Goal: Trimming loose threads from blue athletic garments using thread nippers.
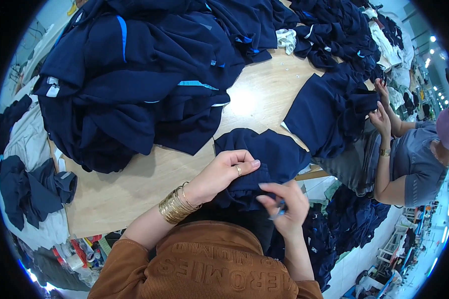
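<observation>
A navy garment (272, 149) lies at the table's near edge, partly hanging over it towards my lap. My left hand (227, 174), with gold bangles at the wrist, pinches its gathered edge between thumb and fingers. Just right of that edge, my right hand (289, 204) is curled around a small blue tool (280, 208). It resembles thread snips, but blur and the fingers hide most of it. The thumb and forefinger of that hand are close to the cloth, with a small gap showing.
A big heap of navy garments (134, 74) covers the table's left and far side. At right a co-worker (404, 159) holds up another navy garment (324, 109). More navy clothes (354, 219) are piled low at right. Grey and white cloth (30, 144) lies far left.
</observation>
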Demonstrator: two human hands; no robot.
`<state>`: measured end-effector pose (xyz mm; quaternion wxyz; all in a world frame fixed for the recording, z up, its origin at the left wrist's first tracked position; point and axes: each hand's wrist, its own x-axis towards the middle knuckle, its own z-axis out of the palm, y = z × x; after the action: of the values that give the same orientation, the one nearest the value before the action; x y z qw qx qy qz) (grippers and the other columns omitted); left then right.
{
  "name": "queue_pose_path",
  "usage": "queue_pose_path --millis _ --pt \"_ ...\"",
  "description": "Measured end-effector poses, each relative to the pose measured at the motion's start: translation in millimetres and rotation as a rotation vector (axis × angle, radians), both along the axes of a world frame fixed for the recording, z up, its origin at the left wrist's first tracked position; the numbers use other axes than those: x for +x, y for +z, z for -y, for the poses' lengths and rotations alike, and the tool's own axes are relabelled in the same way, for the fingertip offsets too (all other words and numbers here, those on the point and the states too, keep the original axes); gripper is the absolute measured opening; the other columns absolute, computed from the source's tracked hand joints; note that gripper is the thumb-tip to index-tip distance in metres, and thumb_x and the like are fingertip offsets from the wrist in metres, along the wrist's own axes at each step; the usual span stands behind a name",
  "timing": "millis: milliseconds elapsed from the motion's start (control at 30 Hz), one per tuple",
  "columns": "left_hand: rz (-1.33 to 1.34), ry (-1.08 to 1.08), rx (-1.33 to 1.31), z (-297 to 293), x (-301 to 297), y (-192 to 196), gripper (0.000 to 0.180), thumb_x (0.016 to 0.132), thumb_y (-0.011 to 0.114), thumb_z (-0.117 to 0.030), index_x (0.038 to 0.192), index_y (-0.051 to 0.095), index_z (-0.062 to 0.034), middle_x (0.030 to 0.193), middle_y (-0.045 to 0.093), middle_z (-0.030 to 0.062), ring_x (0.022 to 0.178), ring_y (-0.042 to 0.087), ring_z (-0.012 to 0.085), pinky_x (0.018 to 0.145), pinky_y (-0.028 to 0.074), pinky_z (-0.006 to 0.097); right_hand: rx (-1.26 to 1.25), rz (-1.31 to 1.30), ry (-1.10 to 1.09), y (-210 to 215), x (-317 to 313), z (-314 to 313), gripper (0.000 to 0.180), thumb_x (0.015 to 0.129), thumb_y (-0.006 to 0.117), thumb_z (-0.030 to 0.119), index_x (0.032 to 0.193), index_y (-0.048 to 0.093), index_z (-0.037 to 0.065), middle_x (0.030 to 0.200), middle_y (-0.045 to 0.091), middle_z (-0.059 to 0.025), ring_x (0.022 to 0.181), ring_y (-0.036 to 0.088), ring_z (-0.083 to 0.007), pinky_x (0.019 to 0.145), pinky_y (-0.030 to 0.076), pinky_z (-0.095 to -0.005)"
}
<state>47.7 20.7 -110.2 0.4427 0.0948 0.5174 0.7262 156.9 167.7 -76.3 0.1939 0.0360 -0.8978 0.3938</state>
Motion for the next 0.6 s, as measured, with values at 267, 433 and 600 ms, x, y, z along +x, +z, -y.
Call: queue_pose_path --millis 267,433,600 --pt "-0.062 -0.018 -0.035 11.3 -10.2 0.9 0.017 0.089 0.056 -0.019 0.083 0.058 -0.0028 0.079 0.055 -0.0044 0.075 0.048 0.003 0.071 0.04 0.019 -0.382 0.059 -0.201 -8.6 0.3 -6.8 0.007 0.073 0.066 -0.001 0.078 0.063 0.002 0.071 0.052 -0.0044 0.061 0.048 -0.012 0.059 0.038 -0.023" --pt "-0.103 -0.039 -0.051 14.8 -11.8 2.9 0.016 0.089 0.056 -0.018 0.084 0.059 -0.0028 0.08 0.056 -0.0036 0.077 0.049 0.0038 0.074 0.04 0.02 -0.561 0.058 -0.225 -16.9 8.2 -12.5 0.009 0.074 0.066 -0.001 0.08 0.061 0.002 0.071 0.051 -0.0043 0.061 0.046 -0.0111 0.058 0.037 -0.0221" --pt "-0.171 -0.032 -0.036 13.2 -7.7 7.1 0.015 0.088 0.058 -0.017 0.086 0.06 -0.0026 0.081 0.056 -0.0026 0.08 0.05 0.0045 0.076 0.041 0.021 -0.182 0.11 -0.243 -5.1 6.0 -3.8 0.016 0.07 0.069 -0.002 0.083 0.063 0.004 0.07 0.053 -0.0038 0.057 0.047 -0.0102 0.052 0.036 -0.0208"
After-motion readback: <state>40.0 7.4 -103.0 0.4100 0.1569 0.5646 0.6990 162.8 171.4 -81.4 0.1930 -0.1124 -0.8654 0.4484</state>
